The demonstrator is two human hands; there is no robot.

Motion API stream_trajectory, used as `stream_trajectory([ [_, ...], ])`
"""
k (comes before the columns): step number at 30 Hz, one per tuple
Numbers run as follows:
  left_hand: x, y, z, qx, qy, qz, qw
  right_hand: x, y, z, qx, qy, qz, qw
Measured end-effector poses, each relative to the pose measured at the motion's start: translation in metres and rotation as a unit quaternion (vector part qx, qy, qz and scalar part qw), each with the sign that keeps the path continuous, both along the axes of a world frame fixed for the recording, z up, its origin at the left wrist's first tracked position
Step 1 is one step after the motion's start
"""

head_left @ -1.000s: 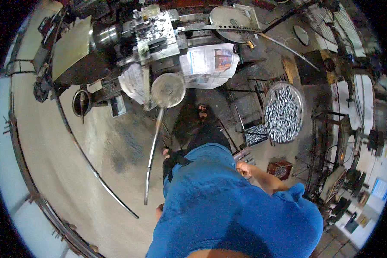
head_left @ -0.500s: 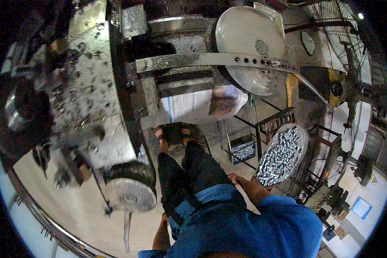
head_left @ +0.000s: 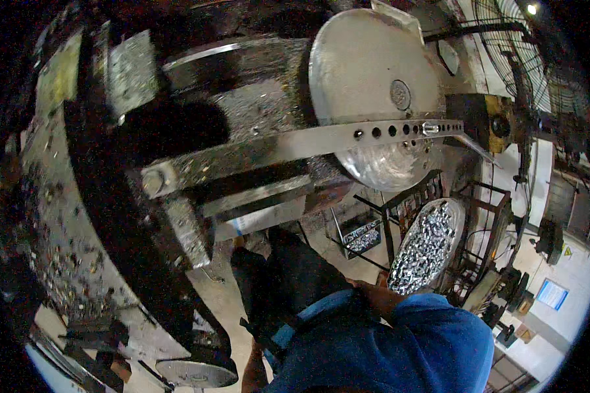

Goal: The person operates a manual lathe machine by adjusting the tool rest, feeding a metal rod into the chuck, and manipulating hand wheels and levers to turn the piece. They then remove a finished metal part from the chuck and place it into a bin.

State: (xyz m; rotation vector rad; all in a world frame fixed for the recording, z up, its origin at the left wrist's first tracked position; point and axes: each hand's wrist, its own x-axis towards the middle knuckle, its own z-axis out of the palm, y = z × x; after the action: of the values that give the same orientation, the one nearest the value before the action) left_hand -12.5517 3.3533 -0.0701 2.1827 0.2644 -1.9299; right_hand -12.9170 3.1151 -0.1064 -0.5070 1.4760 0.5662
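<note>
While both hands sit hidden at the blue shirt (head_left: 387,347), their grip cannot be told.

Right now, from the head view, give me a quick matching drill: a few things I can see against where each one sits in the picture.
Things:
1. round metal disc
2. perforated metal bar
3. tray of small metal parts
4. blue shirt

Places:
a. right of centre, beside the legs
b. bottom, nearest the camera
c. top, right of centre
d. crossing the disc's lower part

Pairs: 1-c, 2-d, 3-a, 4-b
</note>
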Motion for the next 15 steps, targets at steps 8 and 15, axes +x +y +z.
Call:
stream_trajectory([
  [8, -0.018, -0.018, -0.02, -0.003, -0.001, 0.007, 1.0, -0.001, -0.002, 0.007, 0.005, 0.01, -0.017, 1.0],
  [15, 0.006, -0.028, -0.003, -0.01, -0.028, 0.026, 0.999, 0.019, -0.018, 0.01, 0.011, 0.012, -0.019, 1.0],
])
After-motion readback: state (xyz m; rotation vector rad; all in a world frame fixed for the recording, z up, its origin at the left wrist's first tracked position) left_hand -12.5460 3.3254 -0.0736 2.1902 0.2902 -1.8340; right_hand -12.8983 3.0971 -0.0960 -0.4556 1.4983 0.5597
